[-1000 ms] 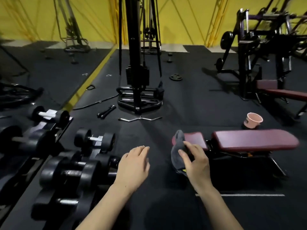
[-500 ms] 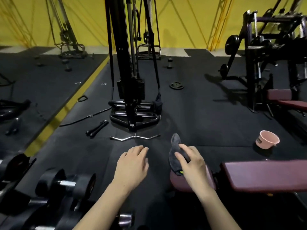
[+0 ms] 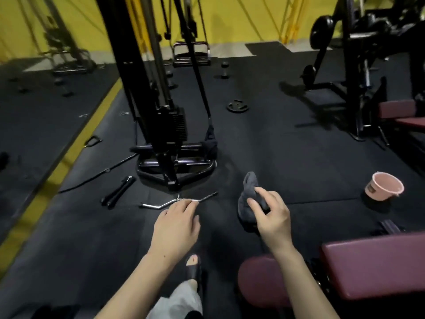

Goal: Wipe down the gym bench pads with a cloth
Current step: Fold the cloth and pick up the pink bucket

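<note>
Now the right hand (image 3: 272, 221) pinches a grey cloth (image 3: 249, 203) in curled fingers above the maroon bench pads (image 3: 368, 263), while the left hand (image 3: 176, 226) hovers flat, fingers relaxed

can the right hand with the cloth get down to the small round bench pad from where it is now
Probably yes. The right hand grips the cloth in the air beyond the small round pad, which lies bare under the forearm; nothing sits between them.
</note>
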Available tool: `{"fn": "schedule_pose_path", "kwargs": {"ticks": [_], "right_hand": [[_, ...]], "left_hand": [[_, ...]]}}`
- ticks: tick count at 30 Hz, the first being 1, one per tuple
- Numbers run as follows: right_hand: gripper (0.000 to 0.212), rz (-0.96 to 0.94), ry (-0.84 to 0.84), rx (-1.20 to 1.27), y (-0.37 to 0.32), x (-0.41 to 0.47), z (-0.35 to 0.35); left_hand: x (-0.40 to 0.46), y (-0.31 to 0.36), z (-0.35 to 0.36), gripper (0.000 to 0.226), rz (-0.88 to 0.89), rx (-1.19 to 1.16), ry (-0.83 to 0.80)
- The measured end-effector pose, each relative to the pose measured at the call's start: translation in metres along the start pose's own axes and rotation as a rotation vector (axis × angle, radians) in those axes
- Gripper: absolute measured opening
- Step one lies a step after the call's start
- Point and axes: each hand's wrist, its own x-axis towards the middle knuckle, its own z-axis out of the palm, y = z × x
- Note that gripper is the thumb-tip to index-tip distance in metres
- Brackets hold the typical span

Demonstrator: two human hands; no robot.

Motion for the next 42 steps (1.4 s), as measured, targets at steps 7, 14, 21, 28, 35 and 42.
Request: {"fn": "schedule_pose_path", "kwargs": {"ticks": [7,14,21,28,35,42], "right_hand": [[0.032,0.109,0.197,-0.024,0.038,0.139,0.068],[0.032,0.291,0.377,0.037,0.054,0.244,0.099],[0.046,0.392,0.496,-0.001,0.092,0.329,0.07],[0.055,0.355,0.54,-0.12,0.158,0.442,0.038],[0.056,0.334,0.517,-0.166,0.222,0.572,-0.036],[0.062,0.413,0.525,-0.191,0.277,0.658,-0.105]], "left_hand": [[0.204,-0.042,0.051,0.037,0.17,-0.043,-0.09],[0.362,-0.054,0.082,0.039,0.323,-0.068,-0.207],[0.481,0.008,0.106,0.042,0.484,-0.238,-0.338],[0.625,0.111,0.149,0.031,0.508,-0.475,-0.378],[0.756,0.272,0.166,0.033,0.562,-0.65,-0.438],[0.841,0.389,0.19,0.009,0.511,-0.876,-0.548]]}}
